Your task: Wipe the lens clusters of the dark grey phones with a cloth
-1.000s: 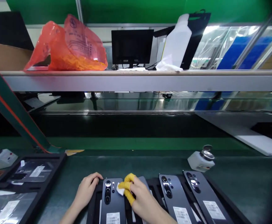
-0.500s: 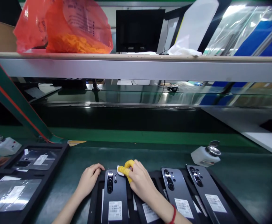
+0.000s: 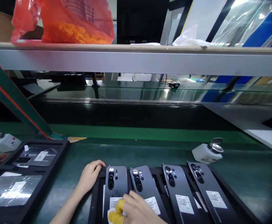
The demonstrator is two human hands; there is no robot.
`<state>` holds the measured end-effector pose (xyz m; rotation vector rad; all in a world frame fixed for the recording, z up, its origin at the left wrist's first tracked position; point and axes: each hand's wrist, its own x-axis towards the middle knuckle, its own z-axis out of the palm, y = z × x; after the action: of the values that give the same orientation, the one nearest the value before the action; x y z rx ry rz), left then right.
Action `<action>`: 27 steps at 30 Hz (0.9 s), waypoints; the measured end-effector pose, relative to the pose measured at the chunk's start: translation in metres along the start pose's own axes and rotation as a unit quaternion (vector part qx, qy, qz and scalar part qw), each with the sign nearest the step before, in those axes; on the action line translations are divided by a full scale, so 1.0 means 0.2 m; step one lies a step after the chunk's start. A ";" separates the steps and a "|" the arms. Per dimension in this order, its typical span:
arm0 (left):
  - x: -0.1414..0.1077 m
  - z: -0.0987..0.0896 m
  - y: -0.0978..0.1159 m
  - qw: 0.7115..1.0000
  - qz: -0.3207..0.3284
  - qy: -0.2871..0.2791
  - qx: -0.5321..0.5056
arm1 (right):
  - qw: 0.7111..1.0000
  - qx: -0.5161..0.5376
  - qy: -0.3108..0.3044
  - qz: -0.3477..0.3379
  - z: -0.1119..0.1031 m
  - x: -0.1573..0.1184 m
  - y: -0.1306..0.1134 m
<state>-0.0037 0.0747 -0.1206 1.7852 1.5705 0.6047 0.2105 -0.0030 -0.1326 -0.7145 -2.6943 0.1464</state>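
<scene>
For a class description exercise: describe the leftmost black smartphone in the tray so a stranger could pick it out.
Below the long shelf, a black tray on the green bench holds four black smartphones, backs up. Pick the leftmost: the person's left hand lies beside it, and a white cloth and yellow finger cots cover its lower corner.

Black smartphone point(image 3: 115, 183), back up, camera column at top, white label.

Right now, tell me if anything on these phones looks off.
Nothing stands out: the four black phones lie side by side in their tray, labelled, none visibly damaged; their slant may be the lens.
</scene>
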 end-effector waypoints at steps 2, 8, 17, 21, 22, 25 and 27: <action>0.00 0.00 0.01 1.000 -0.001 0.002 0.003 | 0.998 0.025 0.040 0.032 -0.03 0.03 0.02; 0.00 -0.01 0.00 1.000 0.006 -0.001 0.006 | 0.987 0.029 0.051 0.151 -0.03 0.13 0.10; 0.00 0.01 -0.03 1.000 0.026 0.006 -0.006 | 0.988 0.026 -0.030 0.150 -0.07 0.20 0.08; -0.01 0.00 -0.02 1.000 0.025 0.005 -0.002 | 0.995 0.042 -0.035 0.082 -0.11 0.15 0.14; -0.01 0.00 -0.01 1.000 0.025 0.005 0.001 | 0.995 0.051 -0.023 0.078 -0.13 0.12 0.16; 0.00 0.00 -0.02 1.000 0.030 0.000 0.010 | 0.989 0.067 0.035 0.128 -0.15 0.05 0.22; 0.00 0.00 -0.02 0.999 0.030 -0.003 0.015 | 0.977 0.083 0.093 0.171 -0.15 0.03 0.24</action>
<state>-0.0066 0.0751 -0.1245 1.8607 1.5338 0.6078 0.2386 0.0423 -0.1109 -1.0754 -2.3303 0.3650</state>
